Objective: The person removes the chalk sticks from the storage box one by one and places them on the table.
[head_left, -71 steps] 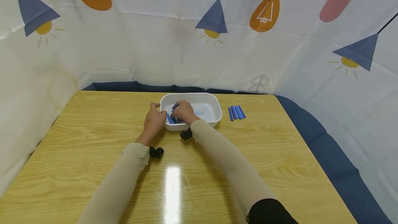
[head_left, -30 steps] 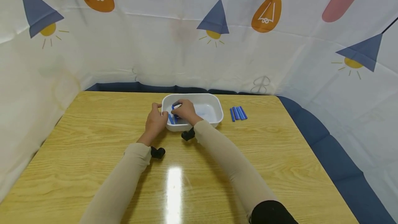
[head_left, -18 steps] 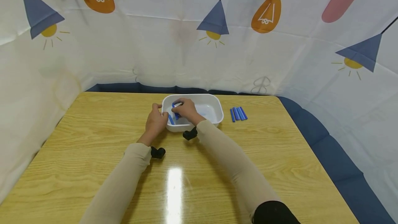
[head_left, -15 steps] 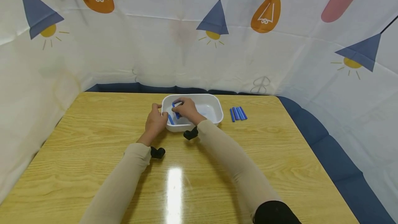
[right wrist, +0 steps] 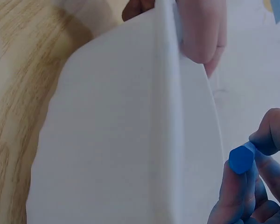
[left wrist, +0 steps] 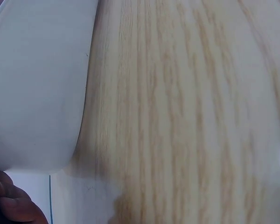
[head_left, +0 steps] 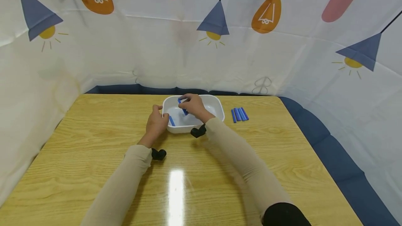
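Note:
A white plastic tub [head_left: 201, 127] stands near the table's far edge. My left hand [head_left: 157, 121] grips its left end; in the right wrist view the thumb [right wrist: 203, 35] hooks over the rim. My right hand [head_left: 194, 105] is over the tub, pinching a blue stick of chalk [right wrist: 241, 159] between thumb and fingers. That chalk is six-sided with a flat end, and the fingers around it are stained blue. Another blue chalk stick [head_left: 171, 121] lies inside the tub at its left end, close by my left thumb. The left wrist view shows the tub's outer wall [left wrist: 37, 84].
Several blue chalk sticks [head_left: 239, 114] lie side by side on the wooden table [head_left: 94, 170], right of the tub. Behind the table hangs a white cloth [head_left: 150, 51] printed with lamps and bulbs.
My right hand has lifted the pinched chalk from the tub's left end and moved it up and rightward over the tub. My left hand keeps its hold on the tub.

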`<state>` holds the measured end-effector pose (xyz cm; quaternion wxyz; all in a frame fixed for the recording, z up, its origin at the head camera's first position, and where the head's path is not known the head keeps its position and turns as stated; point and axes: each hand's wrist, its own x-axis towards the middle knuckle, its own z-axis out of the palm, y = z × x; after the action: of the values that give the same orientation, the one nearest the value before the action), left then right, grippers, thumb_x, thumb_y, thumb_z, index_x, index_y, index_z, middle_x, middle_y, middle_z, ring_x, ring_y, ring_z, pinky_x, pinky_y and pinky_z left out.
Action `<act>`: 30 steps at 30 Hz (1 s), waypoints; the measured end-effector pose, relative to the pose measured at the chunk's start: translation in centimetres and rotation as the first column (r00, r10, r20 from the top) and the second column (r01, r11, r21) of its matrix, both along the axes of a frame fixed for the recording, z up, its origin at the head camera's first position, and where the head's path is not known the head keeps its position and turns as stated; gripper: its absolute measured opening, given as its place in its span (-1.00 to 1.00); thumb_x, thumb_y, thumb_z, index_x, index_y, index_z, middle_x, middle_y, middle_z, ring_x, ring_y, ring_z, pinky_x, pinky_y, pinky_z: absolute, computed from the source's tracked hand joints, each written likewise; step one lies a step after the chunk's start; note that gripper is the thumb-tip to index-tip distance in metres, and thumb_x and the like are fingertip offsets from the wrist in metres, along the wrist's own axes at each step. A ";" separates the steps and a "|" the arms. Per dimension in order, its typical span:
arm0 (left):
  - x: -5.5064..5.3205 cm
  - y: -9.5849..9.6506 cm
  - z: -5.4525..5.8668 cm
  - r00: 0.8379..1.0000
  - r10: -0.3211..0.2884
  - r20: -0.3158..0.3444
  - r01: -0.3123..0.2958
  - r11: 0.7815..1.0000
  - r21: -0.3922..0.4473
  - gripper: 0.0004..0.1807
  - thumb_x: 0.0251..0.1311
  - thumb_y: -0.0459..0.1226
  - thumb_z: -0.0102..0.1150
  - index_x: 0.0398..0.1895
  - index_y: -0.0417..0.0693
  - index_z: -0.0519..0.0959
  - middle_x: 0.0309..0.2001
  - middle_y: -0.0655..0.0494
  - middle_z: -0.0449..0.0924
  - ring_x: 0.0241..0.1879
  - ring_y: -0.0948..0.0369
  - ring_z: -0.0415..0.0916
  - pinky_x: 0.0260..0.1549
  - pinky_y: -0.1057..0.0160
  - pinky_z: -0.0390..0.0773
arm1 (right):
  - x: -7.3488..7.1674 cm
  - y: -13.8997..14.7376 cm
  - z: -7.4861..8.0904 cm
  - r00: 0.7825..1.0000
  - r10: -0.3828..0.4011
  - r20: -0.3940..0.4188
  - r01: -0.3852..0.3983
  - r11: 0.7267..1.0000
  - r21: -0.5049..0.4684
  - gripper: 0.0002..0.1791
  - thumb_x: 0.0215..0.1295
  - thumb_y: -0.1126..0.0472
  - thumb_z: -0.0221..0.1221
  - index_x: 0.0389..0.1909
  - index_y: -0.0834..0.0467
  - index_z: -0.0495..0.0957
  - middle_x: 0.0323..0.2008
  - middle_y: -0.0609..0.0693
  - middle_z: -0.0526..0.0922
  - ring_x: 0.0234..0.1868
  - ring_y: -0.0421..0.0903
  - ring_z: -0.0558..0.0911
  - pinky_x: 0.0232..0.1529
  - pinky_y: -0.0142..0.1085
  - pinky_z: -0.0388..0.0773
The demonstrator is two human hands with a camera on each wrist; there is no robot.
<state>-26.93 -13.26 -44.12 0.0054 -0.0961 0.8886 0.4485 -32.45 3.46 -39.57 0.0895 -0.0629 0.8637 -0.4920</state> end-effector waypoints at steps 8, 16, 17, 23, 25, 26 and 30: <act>-0.1 0.0 0.0 1.000 0.004 0.018 -0.004 1.000 0.011 -0.40 0.27 -0.11 -0.18 0.38 -0.04 0.11 0.19 -0.19 0.47 0.09 -0.02 0.46 -0.04 0.03 0.46 | 0.0 1.3 1.1 1.000 -0.006 0.018 0.007 0.999 -0.050 -0.63 0.15 0.22 0.25 0.02 0.07 0.60 -0.22 0.07 0.71 -0.45 -0.12 0.60 -0.16 0.00 0.61; -0.1 0.0 0.1 1.000 0.011 0.028 -0.012 1.000 0.021 -0.40 0.27 -0.12 -0.18 0.38 -0.03 0.11 0.18 -0.19 0.46 0.09 -0.02 0.46 -0.02 0.02 0.45 | -0.2 2.7 2.1 1.000 -0.026 -0.015 0.026 0.999 -0.024 -0.63 0.16 0.22 0.25 0.03 0.10 0.60 -0.21 0.06 0.69 -0.42 -0.13 0.59 -0.39 -0.29 0.59; -0.1 0.0 0.2 1.000 0.011 0.027 -0.012 1.000 0.020 -0.40 0.27 -0.12 -0.18 0.38 -0.04 0.11 0.18 -0.19 0.46 0.09 -0.02 0.46 -0.02 0.02 0.45 | -0.2 2.9 2.2 0.999 -0.029 -0.019 0.029 0.999 -0.018 -0.63 0.16 0.22 0.25 0.03 0.10 0.60 -0.20 0.06 0.69 -0.40 -0.13 0.60 -0.40 -0.31 0.57; 0.0 0.1 0.2 0.999 0.009 0.036 -0.010 0.999 0.031 -0.40 0.29 -0.12 -0.18 0.39 -0.04 0.09 0.20 -0.20 0.43 0.11 -0.02 0.44 0.01 0.01 0.45 | -0.3 4.3 2.8 0.999 -0.044 -0.029 0.043 0.999 -0.025 -0.64 0.17 0.22 0.25 0.02 0.09 0.61 -0.14 0.07 0.66 -0.24 -0.07 0.61 -0.36 -0.33 0.54; 0.0 0.1 0.3 0.999 0.006 0.044 -0.008 0.999 0.037 -0.40 0.29 -0.12 -0.18 0.39 -0.04 0.08 0.22 -0.21 0.42 0.13 -0.03 0.43 0.04 0.00 0.45 | -0.3 4.7 3.0 0.999 -0.045 -0.029 0.044 0.998 -0.033 -0.65 0.18 0.22 0.25 0.02 0.09 0.61 -0.14 0.08 0.66 -0.20 -0.05 0.61 -0.34 -0.31 0.53; 0.0 0.1 0.3 0.999 0.005 0.045 -0.007 0.999 0.039 -0.40 0.29 -0.13 -0.19 0.39 -0.05 0.08 0.23 -0.21 0.41 0.15 -0.03 0.43 0.05 0.00 0.44 | -0.3 5.0 3.1 0.999 -0.046 -0.029 0.045 0.998 -0.035 -0.65 0.18 0.22 0.24 0.02 0.09 0.61 -0.13 0.08 0.65 -0.19 -0.04 0.60 -0.34 -0.31 0.52; 0.0 0.1 0.3 0.999 0.001 0.036 -0.002 0.999 0.034 -0.40 0.29 -0.13 -0.19 0.39 -0.05 0.09 0.24 -0.22 0.41 0.17 -0.04 0.42 0.06 -0.01 0.44 | -0.4 6.0 3.6 0.997 -0.062 -0.039 0.061 0.998 -0.019 -0.64 0.19 0.21 0.25 0.05 0.09 0.60 -0.13 0.08 0.64 -0.17 -0.04 0.59 -0.30 -0.29 0.52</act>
<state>-26.89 -13.14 -43.82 0.0228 -0.1048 0.8806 0.4616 -32.82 9.49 -35.94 0.0568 -0.0467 0.8623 -0.5010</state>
